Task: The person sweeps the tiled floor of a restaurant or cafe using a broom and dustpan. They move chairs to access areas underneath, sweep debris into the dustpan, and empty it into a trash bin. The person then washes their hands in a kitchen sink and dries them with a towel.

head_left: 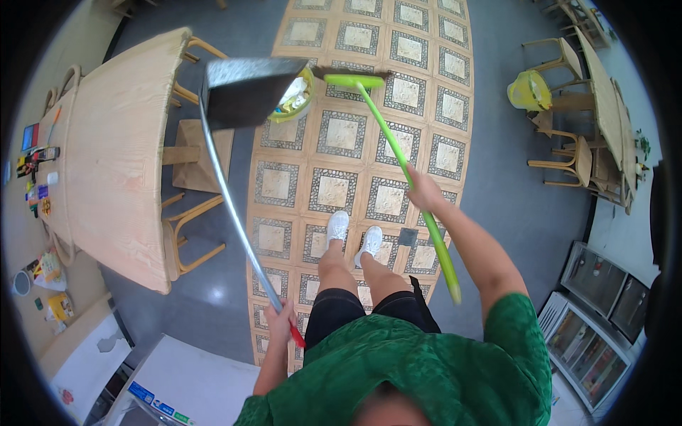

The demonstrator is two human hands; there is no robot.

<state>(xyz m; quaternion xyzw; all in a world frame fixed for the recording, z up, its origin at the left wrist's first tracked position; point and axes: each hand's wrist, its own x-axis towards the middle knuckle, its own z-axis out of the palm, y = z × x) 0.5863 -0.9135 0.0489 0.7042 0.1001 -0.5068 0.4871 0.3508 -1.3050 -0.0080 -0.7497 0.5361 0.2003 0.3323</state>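
My left hand (280, 321) is closed round the lower end of a long-handled dustpan (249, 99), just above its red tip. The dustpan's silver pole slants up and away, and its dark metal pan is raised at the rim of a yellow bin (302, 112) with white and coloured litter in it. Part of the bin is hidden behind the pan. My right hand (425, 190) grips the green handle of a broom (355, 80). The broom's head, with dark bristles, is held out just right of the bin, and the handle's end points back toward me.
A long wooden table (117, 160) with chairs stands at the left. Another table (607, 106) with chairs is at the far right, beside a second yellow bin (529, 91). Glass-fronted cabinets (590, 334) stand at the lower right. A white counter (192, 376) lies at the lower left.
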